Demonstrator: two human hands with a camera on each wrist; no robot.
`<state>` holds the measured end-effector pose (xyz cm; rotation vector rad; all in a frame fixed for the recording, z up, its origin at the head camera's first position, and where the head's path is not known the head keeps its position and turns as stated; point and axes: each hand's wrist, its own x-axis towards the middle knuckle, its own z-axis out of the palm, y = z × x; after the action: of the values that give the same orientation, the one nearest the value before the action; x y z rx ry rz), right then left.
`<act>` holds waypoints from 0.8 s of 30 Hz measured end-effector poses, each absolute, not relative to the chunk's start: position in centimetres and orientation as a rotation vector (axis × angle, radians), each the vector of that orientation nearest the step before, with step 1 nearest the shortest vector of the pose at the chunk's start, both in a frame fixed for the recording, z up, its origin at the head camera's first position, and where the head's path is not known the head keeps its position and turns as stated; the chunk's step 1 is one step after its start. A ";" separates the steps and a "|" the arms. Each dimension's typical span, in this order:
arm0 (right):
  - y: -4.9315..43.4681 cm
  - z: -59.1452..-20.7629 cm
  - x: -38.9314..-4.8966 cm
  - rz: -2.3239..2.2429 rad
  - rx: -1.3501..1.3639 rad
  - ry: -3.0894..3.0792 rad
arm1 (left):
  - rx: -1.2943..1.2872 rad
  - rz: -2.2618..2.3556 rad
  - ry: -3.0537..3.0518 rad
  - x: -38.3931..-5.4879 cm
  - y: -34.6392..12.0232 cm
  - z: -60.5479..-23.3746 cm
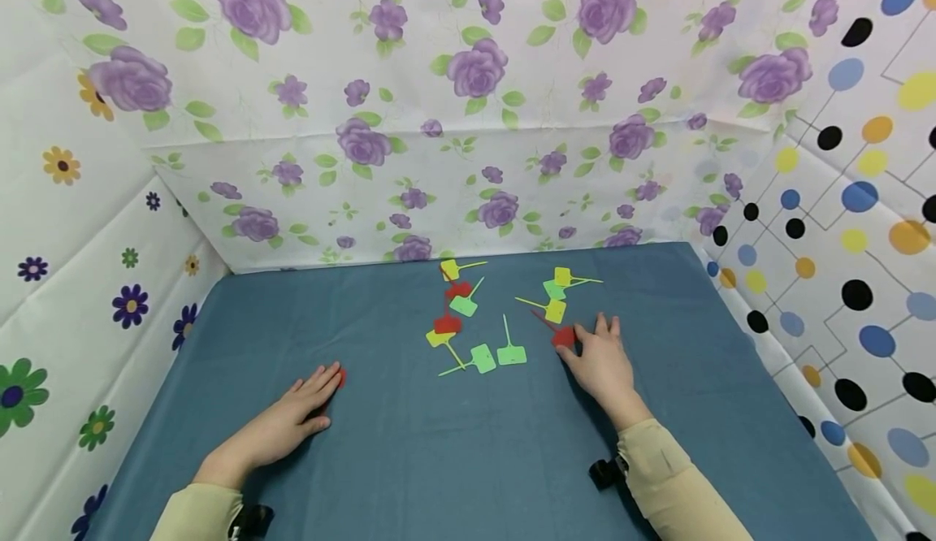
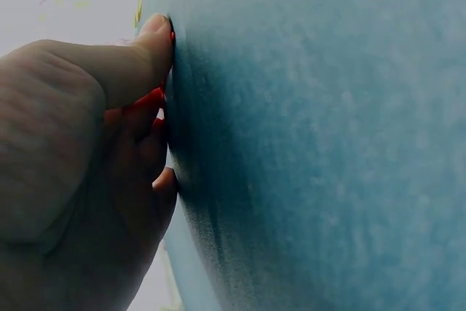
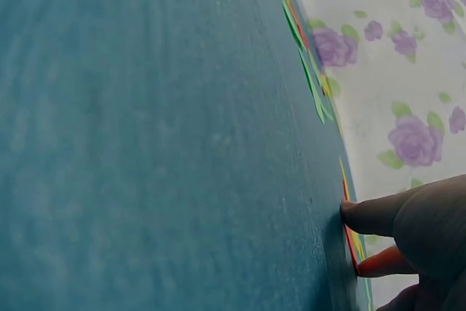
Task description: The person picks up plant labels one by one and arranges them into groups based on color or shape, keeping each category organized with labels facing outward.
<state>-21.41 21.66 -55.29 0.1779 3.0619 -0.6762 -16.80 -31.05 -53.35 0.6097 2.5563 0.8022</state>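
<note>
My left hand (image 1: 288, 421) rests on the cloth at the left with its fingers extended. A bit of a red plant label (image 1: 342, 378) shows beside its fingertips, the rest hidden beneath them; red also shows by the fingers in the left wrist view. At the right of the scattered labels, my right hand (image 1: 605, 369) has thumb and index finger at opposite edges of another red plant label (image 1: 564, 337), pinching it flat on the cloth. Its thin stake points away to the upper left. In the right wrist view this red label (image 3: 350, 234) lies between the fingertips.
Green plant labels (image 1: 512, 355), yellow ones (image 1: 555, 311) and red ones (image 1: 448, 326) lie in loose groups, some overlapping. Beneath is a blue-grey cloth (image 1: 439, 460). A flowered sheet (image 1: 475, 143) hangs behind, with patterned sheets at both sides.
</note>
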 end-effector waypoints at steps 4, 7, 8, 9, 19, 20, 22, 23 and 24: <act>21.3 -55.1 -21.3 -0.640 0.193 3.077 | 0.604 0.812 2.552 -16.8 -31.1 -53.4; 21.2 -54.9 -21.3 -0.621 0.203 3.086 | 0.607 0.823 2.548 -16.8 -31.1 -53.5; 21.1 -54.9 -21.3 -0.615 0.204 3.087 | 0.607 0.821 2.548 -16.8 -31.1 -53.5; 21.1 -54.9 -21.3 -0.610 0.207 3.087 | 0.600 0.814 2.549 -16.9 -31.2 -53.6; 20.6 -54.5 -21.6 -0.574 0.221 3.113 | 0.614 0.831 2.559 -16.9 -31.0 -53.7; 20.5 -54.5 -21.7 -0.570 0.225 3.110 | 0.608 0.831 2.557 -16.9 -31.0 -53.7; 20.4 -54.4 -21.8 -0.559 0.233 3.104 | 0.597 0.836 2.553 -16.9 -31.0 -53.6; 20.3 -54.3 -21.8 -0.553 0.236 3.102 | 0.597 0.839 2.554 -16.9 -31.0 -53.6; 20.2 -54.2 -21.8 -0.549 0.237 3.103 | 0.594 0.841 2.555 -16.9 -31.0 -53.6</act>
<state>-21.84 20.19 -54.19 0.2372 3.1027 -0.5486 -16.92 -31.04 -53.59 0.5943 2.5549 0.8413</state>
